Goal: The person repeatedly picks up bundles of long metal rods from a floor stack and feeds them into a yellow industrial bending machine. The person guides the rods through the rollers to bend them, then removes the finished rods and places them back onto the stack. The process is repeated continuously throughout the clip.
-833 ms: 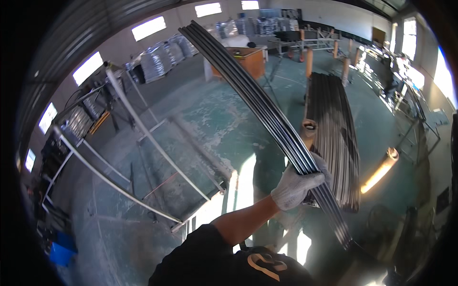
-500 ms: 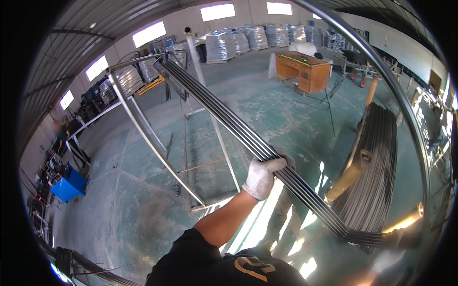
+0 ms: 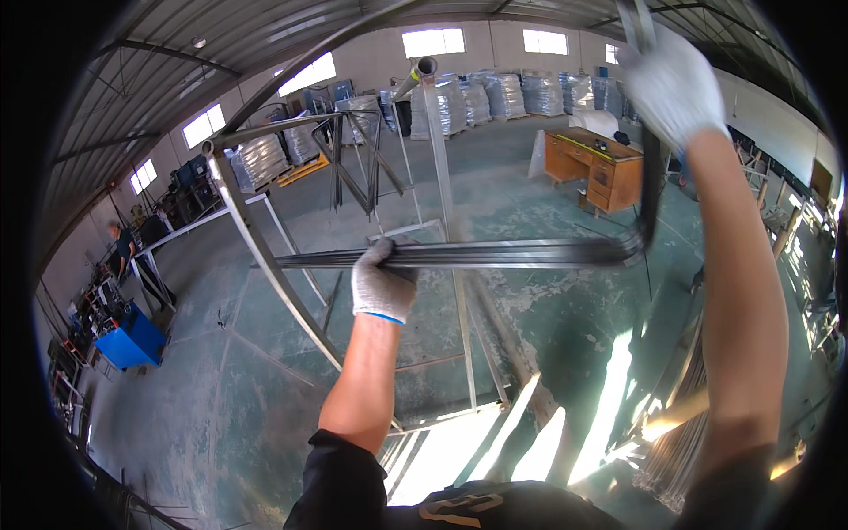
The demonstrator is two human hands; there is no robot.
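Across the middle runs a bundle of several bent dark metal tubes [image 3: 521, 254], level along its long part and bent upward at its right end. My left hand [image 3: 386, 284], in a whitish glove with a blue cuff, is closed round the long part near its left end. High at the right, my gloved right hand [image 3: 678, 93] is closed on the upturned part; its fingers are partly hidden and slightly blurred. Beyond the bundle stands a metal rack [image 3: 274, 252] with an open-ended round post. Other bent tubes [image 3: 358, 177] hang on the rack's far part.
A wooden desk [image 3: 601, 177] stands beyond at right. Wrapped pallet stacks [image 3: 503, 95] line the far wall. A blue machine [image 3: 131, 343] and another person [image 3: 132, 256] are at far left. Long rods [image 3: 676, 459] lie low at right, beside a tan tube [image 3: 680, 413].
The tube bundle has swung from a slant to level, its bent end now turned up. My right hand has risen from lower right to upper right; my left hand has moved left.
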